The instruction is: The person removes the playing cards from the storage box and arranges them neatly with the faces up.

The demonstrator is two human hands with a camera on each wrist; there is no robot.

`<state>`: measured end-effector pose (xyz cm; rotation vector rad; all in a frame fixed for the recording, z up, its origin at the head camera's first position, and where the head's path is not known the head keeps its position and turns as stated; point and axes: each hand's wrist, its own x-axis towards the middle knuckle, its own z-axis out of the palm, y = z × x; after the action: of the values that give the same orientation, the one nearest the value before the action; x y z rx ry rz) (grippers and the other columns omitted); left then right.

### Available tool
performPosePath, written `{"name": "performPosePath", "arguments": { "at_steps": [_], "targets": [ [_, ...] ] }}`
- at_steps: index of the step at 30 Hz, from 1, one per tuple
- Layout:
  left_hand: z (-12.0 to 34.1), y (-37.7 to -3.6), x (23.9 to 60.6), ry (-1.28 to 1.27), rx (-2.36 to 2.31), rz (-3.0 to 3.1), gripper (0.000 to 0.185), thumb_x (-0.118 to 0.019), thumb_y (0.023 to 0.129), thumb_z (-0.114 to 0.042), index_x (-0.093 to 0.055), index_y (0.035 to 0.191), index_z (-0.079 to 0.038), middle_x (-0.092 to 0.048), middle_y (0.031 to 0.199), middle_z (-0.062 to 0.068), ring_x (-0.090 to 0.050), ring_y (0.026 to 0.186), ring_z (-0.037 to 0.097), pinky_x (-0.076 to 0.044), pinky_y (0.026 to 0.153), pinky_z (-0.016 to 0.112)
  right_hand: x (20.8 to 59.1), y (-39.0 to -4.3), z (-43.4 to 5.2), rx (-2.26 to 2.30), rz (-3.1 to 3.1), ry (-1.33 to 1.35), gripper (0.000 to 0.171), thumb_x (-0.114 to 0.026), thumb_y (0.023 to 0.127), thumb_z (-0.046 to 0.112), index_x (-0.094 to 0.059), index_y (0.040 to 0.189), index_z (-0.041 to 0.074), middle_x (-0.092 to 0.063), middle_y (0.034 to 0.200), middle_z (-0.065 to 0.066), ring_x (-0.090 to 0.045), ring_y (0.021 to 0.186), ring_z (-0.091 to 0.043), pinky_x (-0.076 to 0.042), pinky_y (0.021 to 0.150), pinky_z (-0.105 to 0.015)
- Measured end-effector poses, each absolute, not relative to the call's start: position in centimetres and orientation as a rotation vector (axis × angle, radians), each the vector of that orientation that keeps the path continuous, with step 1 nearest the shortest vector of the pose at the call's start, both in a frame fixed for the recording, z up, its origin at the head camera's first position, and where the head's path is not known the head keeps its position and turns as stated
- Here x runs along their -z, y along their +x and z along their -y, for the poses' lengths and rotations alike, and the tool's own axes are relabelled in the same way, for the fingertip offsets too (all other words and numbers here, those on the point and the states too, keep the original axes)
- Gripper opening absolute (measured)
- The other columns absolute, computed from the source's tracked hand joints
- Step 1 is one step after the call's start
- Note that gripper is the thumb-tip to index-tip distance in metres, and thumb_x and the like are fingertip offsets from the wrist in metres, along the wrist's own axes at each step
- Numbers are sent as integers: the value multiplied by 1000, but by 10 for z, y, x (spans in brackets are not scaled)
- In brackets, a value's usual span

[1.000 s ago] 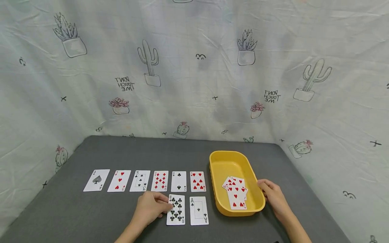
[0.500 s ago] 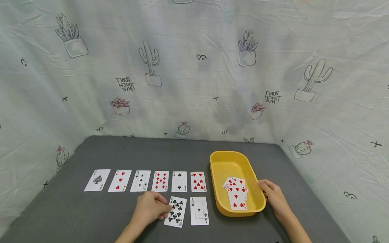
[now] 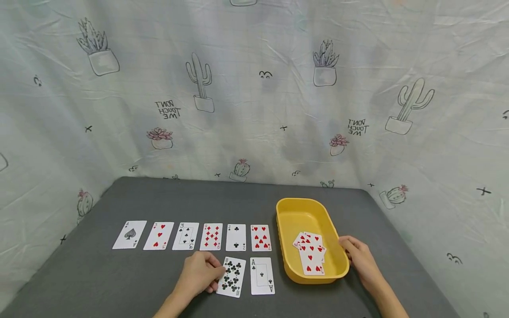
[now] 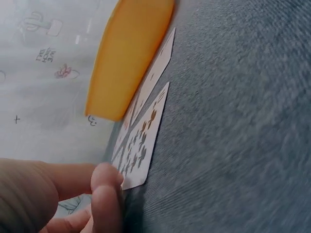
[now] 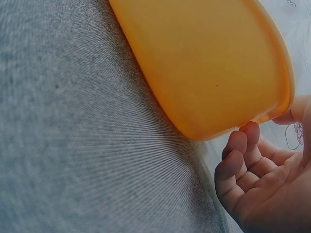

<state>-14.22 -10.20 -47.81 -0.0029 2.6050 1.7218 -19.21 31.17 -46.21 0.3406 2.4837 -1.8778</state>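
My left hand pinches the left edge of a ten of clubs playing card, which lies slightly turned on the dark table. In the left wrist view, thumb and finger meet at the near corner of that card. Just right of it lies an ace of clubs. A yellow bin stands farther right, holding a few overlapping heart cards. On the bin's right side my right hand grips the rim. The right wrist view shows the thumb over the rim and fingertips against the outer wall.
A row of face-up cards crosses the table behind my left hand, from the ace of spades to the seven of hearts. A pale curtain printed with cacti hangs around the dark table.
The ten of clubs has turned slightly clockwise in my left hand, its lower end swinging left. My right hand stays on the bin. The head view has shifted a little.
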Motion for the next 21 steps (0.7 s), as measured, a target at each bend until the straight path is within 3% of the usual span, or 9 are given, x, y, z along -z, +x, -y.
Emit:
{"name": "performPosePath", "arguments": {
  "at_steps": [5,11,21],
  "targets": [
    [107,-141,473,-16,-1651,-2675,12,-80,75,-9,-69,75,-5,-65,58,-1,-61,45,15,-53,43,29,463,-192,-313,1878,-2470,340,36,-55,101,26,-59,118,-6,-59,95,-10,-58,74,-18,-49,59,-26],
    [109,-139,469,-22,-1777,-2464,8,-76,77,-2,-68,77,2,-67,62,8,-67,52,20,-57,49,33,462,-192,-313,1877,-2472,333,35,-54,102,25,-59,116,-6,-59,94,-10,-57,72,-18,-48,58,-26],
    [107,-139,469,-19,-1842,-2367,6,-73,77,3,-68,77,6,-67,65,12,-68,55,21,-58,53,33,461,-192,-312,1862,-2488,331,34,-53,102,25,-59,116,-6,-59,94,-10,-57,73,-18,-48,58,-26]
  ]
}}
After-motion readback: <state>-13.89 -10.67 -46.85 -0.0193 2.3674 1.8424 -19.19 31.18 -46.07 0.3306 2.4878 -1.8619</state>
